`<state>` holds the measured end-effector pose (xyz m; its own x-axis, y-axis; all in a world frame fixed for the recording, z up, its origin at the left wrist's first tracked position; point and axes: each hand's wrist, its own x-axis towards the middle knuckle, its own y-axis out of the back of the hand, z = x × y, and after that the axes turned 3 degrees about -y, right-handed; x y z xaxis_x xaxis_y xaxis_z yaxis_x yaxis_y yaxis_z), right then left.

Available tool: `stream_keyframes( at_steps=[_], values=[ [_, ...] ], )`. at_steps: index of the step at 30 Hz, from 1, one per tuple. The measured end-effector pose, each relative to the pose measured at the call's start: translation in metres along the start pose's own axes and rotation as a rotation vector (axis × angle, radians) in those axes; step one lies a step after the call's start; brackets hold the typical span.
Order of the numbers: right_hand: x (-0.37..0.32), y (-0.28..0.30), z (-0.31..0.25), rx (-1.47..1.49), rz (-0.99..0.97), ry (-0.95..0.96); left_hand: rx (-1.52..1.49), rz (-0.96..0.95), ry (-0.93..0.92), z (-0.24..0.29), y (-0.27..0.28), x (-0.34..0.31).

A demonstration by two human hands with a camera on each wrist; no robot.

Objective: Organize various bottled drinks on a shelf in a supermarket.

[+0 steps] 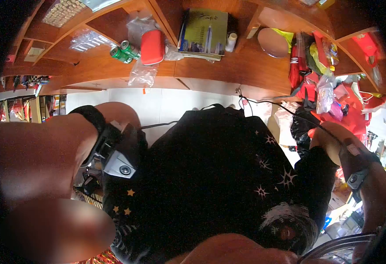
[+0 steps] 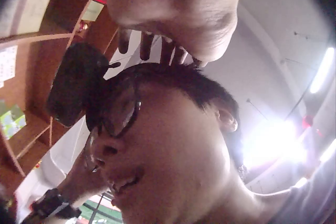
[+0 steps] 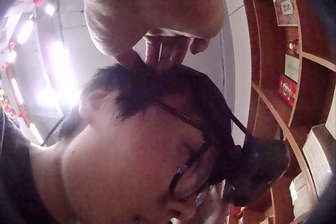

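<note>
In the left wrist view my left hand is at the top, its fingers extended and slightly spread beside the top of the head; contact is unclear. A black head-worn device juts out in front of the forehead, above dark-rimmed glasses. My right hand appears in the right wrist view, its fingers reaching down to the dark hair, tips partly hidden. That view also shows the device and its thin strap. Neither hand visibly holds anything.
Wooden shelving ahead holds a red case, green cans, a book and a round brown object. Red bags and packaging crowd the right side. A black cable runs to the right wrist.
</note>
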<state>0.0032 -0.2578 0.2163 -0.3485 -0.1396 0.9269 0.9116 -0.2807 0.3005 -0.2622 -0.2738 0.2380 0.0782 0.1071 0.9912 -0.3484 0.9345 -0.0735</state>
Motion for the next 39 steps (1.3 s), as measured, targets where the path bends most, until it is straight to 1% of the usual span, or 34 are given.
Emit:
stream_keyframes(
  at_steps=[3, 10, 17, 19, 23, 24, 27, 29, 32, 37, 39],
  values=[
    [0.001, 0.002, 0.001, -0.012, -0.002, -0.001, -0.026, -0.008, -0.006, -0.007, 0.003, 0.003],
    [0.003, 0.008, 0.001, -0.050, 0.015, 0.016, -0.073, -0.043, 0.023, -0.002, 0.009, 0.003],
    [-0.006, 0.006, 0.010, -0.113, 0.026, -0.060, -0.132, 0.026, 0.098, -0.011, 0.031, 0.004],
    [-0.008, 0.001, 0.002, -0.139, 0.001, -0.058, -0.155, 0.025, 0.080, -0.003, 0.035, -0.002],
    [-0.012, 0.006, -0.031, -0.183, -0.003, 0.083, -0.214, -0.130, 0.000, 0.019, 0.016, -0.018],
    [-0.013, 0.004, -0.007, -0.166, 0.004, 0.081, -0.208, -0.122, -0.007, 0.012, 0.031, -0.014],
    [-0.026, 0.005, -0.006, -0.156, 0.018, 0.070, -0.210, -0.109, -0.041, 0.012, 0.033, -0.024],
    [-0.034, 0.006, -0.007, -0.131, 0.018, 0.082, -0.222, -0.115, -0.095, 0.014, 0.030, -0.035],
    [-0.032, 0.011, -0.004, -0.131, 0.026, 0.086, -0.253, -0.123, -0.127, 0.012, 0.034, -0.031],
    [-0.029, 0.017, 0.001, -0.119, 0.131, 0.020, -0.301, -0.112, -0.196, 0.016, 0.041, -0.016],
    [-0.033, 0.023, -0.002, -0.101, 0.245, -0.001, -0.353, -0.113, -0.253, 0.015, 0.042, -0.021]
  ],
)
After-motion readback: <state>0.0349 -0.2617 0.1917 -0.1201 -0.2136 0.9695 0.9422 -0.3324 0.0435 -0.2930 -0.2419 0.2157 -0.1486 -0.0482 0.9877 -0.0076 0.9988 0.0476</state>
